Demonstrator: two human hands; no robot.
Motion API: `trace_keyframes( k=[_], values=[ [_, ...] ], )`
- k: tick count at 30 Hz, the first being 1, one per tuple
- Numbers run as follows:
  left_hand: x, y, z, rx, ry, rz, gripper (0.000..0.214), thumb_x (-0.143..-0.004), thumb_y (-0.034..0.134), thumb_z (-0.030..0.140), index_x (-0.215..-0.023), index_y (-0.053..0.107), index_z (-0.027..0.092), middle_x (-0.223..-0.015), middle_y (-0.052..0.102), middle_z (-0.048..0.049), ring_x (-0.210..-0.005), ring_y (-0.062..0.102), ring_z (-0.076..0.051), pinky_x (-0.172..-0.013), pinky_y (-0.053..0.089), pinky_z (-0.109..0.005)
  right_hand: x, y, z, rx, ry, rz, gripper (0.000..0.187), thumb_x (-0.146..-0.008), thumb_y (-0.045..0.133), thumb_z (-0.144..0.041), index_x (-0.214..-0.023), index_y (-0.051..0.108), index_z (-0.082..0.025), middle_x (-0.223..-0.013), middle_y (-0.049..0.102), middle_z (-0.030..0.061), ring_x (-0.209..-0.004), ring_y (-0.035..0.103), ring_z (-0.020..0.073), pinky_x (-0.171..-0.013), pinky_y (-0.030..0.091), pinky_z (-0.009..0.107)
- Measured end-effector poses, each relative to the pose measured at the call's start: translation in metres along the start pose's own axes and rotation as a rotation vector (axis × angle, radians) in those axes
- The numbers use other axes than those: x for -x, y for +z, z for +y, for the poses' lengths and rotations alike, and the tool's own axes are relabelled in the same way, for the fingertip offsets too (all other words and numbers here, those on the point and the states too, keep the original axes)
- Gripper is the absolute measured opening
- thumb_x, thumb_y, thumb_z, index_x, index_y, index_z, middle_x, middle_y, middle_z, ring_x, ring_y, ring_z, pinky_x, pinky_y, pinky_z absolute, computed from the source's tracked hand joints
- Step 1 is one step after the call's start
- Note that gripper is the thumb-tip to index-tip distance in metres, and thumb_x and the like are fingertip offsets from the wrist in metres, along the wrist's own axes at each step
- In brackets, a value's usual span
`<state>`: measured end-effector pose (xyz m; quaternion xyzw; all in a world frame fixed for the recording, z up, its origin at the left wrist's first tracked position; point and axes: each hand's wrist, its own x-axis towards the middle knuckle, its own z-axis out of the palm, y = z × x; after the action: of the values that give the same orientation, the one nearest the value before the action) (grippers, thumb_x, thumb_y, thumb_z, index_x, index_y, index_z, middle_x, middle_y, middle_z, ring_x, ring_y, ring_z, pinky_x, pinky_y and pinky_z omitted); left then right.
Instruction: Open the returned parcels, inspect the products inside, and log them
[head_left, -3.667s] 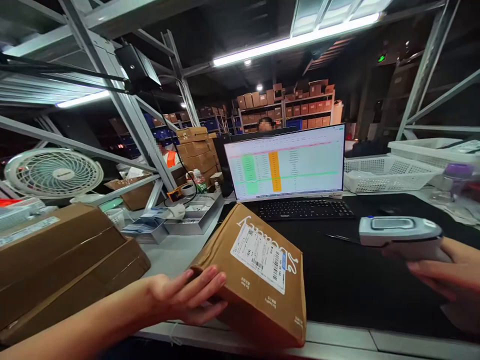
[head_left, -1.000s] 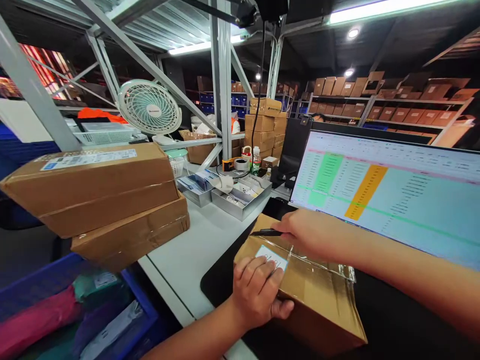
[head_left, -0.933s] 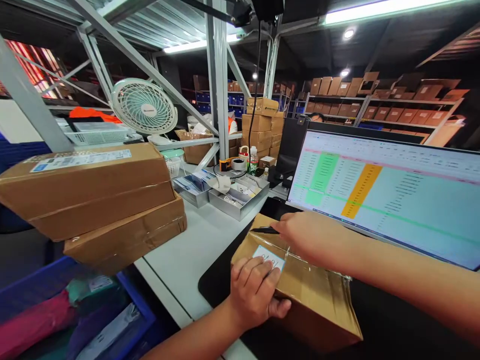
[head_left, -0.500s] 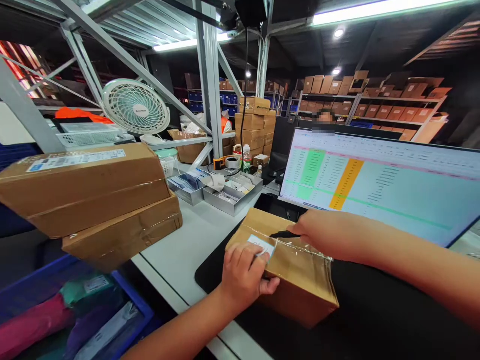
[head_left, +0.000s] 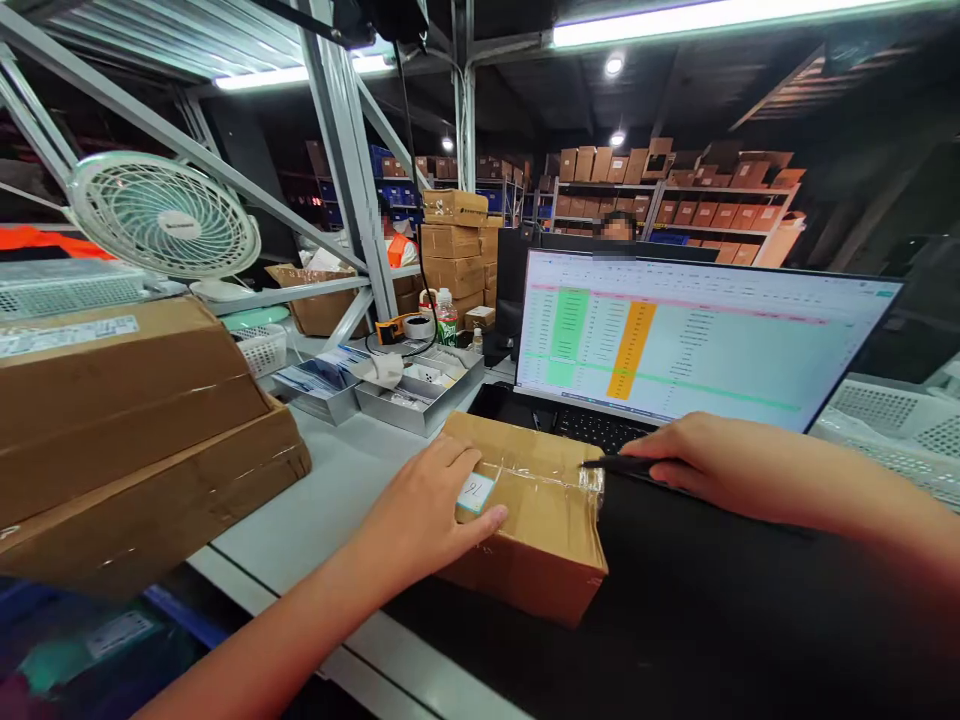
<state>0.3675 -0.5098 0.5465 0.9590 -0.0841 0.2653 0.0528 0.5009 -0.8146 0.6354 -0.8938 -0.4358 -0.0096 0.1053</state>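
Observation:
A taped brown cardboard box point(head_left: 544, 515) sits in front of me on the black desk mat point(head_left: 660, 610). My left hand point(head_left: 431, 505) grips its left end, with the fingers over the top and the thumb out near the front edge. Beside the fingers is a white label point(head_left: 475, 492) with handwriting, partly covered. My right hand point(head_left: 694, 460) is closed around a slim black box cutter point(head_left: 619, 464), whose tip meets the clear tape point(head_left: 591, 480) at the box's right end. The tape line along the top looks broken or wrinkled; how deep any cut goes I cannot tell.
A monitor point(head_left: 675, 335) with a spreadsheet stands behind the box, a keyboard point(head_left: 592, 430) below it. Metal trays point(head_left: 420, 400) with small items lie at the back left. Two large cartons point(head_left: 127, 430) are stacked left, near a fan point(head_left: 169, 220). A person's head point(head_left: 617, 228) shows behind the monitor.
The box cutter has moved along the tape from near the label to the box's right end. My left hand has shifted and spread over the box's left end. The view has turned right.

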Motion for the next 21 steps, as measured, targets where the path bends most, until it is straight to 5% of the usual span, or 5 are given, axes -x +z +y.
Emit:
trace_keyframes(
  k=[3,6,10,14,21],
  values=[
    [-0.003,-0.006,-0.004,-0.004,0.047,-0.078,0.042,-0.081,0.070,0.052,-0.101,0.065,0.017,-0.113,0.068,-0.0133,-0.103,0.064,-0.031,-0.086,0.055,-0.043,-0.024,0.017,-0.008,-0.084,-0.003,0.122,0.038,-0.095,0.048,-0.033,-0.127,0.066,-0.022,-0.122,0.071,0.0083,-0.113,0.064,0.0275,-0.094,0.050,0.037],
    [-0.006,-0.008,-0.003,-0.007,0.019,-0.152,0.038,-0.081,0.069,0.053,-0.095,0.063,0.018,-0.108,0.066,-0.0123,-0.100,0.062,-0.030,-0.084,0.053,-0.043,-0.060,0.048,-0.019,-0.199,0.024,0.237,0.053,-0.091,0.060,-0.039,-0.139,0.054,-0.019,-0.122,0.068,0.0112,-0.106,0.064,0.0265,-0.086,0.049,0.037],
    [-0.013,-0.008,-0.004,0.051,0.014,-0.238,0.041,-0.079,0.069,0.057,-0.092,0.057,0.020,-0.104,0.063,-0.0085,-0.100,0.058,-0.029,-0.089,0.048,-0.046,-0.101,0.082,-0.023,-0.294,0.001,0.092,0.091,-0.069,0.085,-0.043,-0.146,0.045,-0.016,-0.111,0.066,0.0091,-0.093,0.061,0.0238,-0.078,0.047,0.035],
    [-0.024,-0.005,-0.007,0.096,-0.018,-0.299,0.043,-0.085,0.060,0.063,-0.090,0.056,0.020,-0.104,0.063,-0.0079,-0.100,0.057,-0.029,-0.088,0.045,-0.045,-0.115,0.094,-0.012,-0.549,0.007,-0.114,0.082,-0.074,0.081,-0.049,-0.141,0.050,-0.012,-0.115,0.066,0.0116,-0.099,0.062,0.0249,-0.087,0.049,0.038],
    [-0.020,-0.004,-0.005,0.040,-0.014,-0.193,0.037,-0.094,0.051,0.054,-0.082,0.057,0.019,-0.089,0.066,-0.0064,-0.085,0.059,-0.025,-0.079,0.044,-0.039,-0.107,0.100,-0.008,-0.724,0.040,-0.126,0.088,-0.066,0.085,-0.059,-0.136,0.055,-0.015,-0.130,0.065,0.0129,-0.113,0.062,0.0296,-0.102,0.049,0.044]
  ],
)
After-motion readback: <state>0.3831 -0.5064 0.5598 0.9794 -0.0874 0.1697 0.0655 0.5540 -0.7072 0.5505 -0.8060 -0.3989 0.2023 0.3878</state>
